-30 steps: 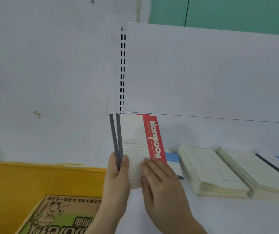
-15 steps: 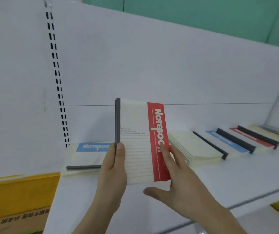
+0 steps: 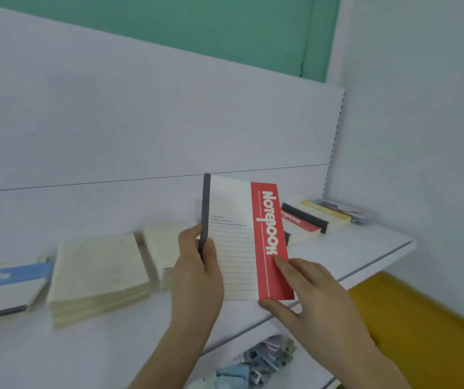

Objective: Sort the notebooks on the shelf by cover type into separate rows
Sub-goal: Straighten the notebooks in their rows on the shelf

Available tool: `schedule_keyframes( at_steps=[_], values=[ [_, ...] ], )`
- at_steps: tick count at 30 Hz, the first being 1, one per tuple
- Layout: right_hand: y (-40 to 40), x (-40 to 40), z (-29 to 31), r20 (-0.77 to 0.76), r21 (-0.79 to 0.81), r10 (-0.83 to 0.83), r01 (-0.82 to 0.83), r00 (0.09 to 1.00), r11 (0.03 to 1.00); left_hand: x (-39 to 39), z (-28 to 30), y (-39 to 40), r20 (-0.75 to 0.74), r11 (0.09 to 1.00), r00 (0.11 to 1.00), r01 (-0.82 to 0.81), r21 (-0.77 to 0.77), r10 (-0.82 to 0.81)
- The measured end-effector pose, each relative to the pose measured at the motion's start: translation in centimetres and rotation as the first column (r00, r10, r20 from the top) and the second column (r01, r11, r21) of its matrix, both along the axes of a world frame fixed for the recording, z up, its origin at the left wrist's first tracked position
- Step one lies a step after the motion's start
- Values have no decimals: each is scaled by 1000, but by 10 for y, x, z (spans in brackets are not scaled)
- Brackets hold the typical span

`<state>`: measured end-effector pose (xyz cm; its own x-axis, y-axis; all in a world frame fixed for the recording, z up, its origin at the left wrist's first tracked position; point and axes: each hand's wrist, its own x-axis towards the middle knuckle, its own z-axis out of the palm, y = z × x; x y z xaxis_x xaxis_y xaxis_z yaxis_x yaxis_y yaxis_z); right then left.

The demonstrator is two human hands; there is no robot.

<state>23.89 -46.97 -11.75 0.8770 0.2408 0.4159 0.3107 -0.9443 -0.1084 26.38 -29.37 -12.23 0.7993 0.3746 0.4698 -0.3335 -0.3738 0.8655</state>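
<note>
I hold a red-striped notebook (image 3: 242, 237) upright above the white shelf (image 3: 351, 254). My left hand (image 3: 197, 273) grips its dark spine edge, thumb on the lined cover. My right hand (image 3: 306, 293) pinches the lower right corner, fingers on the red band and thumb under the bottom edge. On the shelf lie a blue-striped notebook (image 3: 6, 284) at the far left, two plain cream stacks (image 3: 99, 276) (image 3: 163, 242) beside it, and a red-striped notebook (image 3: 300, 226) and a yellow one (image 3: 329, 214) at the right.
A white back panel (image 3: 141, 122) rises behind the shelf, and a wall (image 3: 421, 136) closes its right end. A yellow surface (image 3: 421, 318) lies below at the right. Small bluish packets (image 3: 258, 360) sit on a lower level under the shelf edge.
The view has swung to the right along the shelf, and the held notebook has travelled with both hands. My right hand's fingers have slid down to the notebook's lower right corner.
</note>
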Motion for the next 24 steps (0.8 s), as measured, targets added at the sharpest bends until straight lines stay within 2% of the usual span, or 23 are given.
schedule_keyframes(
  at_steps=[4, 6, 8, 10, 12, 13, 15, 18, 20, 24],
  values=[
    [-79, 32, -4, 9, -42, -54, 55, 998, 998, 35, -7, -65, -12, 973, 1000, 21, 229, -19],
    [-108, 49, -4, -59, -49, -80, 77, 995, 996, 51, -9, -88, -76, 931, 997, 45, 363, -19],
    [-134, 71, -6, -20, -82, -87, 85, 996, 993, 67, -9, -106, -133, 874, 991, 86, 479, -24],
    [-155, 98, -10, 8, -107, -80, 81, 997, 991, 84, -8, -118, -182, 768, 983, 130, 627, -18],
    [-166, 123, -8, -75, -88, -42, 35, 996, 996, 106, -8, -127, -258, 619, 966, 193, 761, 16],
    [-172, 138, -8, -54, -68, -11, 7, 998, 998, 118, -8, -130, -306, 555, 951, 237, 797, 34],
    [-183, 168, -9, -52, -93, 30, -35, 998, 995, 142, -10, -135, -375, 487, 925, 299, 820, 64],
    [-194, 211, -7, -34, -161, 53, -57, 998, 985, 179, -13, -142, -367, 437, 926, 296, 850, 85],
    [-198, 232, -2, -73, -188, 71, -84, 995, 979, 200, -15, -147, -353, 410, 928, 278, 869, 119],
    [-216, 293, -14, -70, -186, 237, -246, 969, 951, 235, -22, -156, -324, 357, 927, 242, 902, 190]
  ],
)
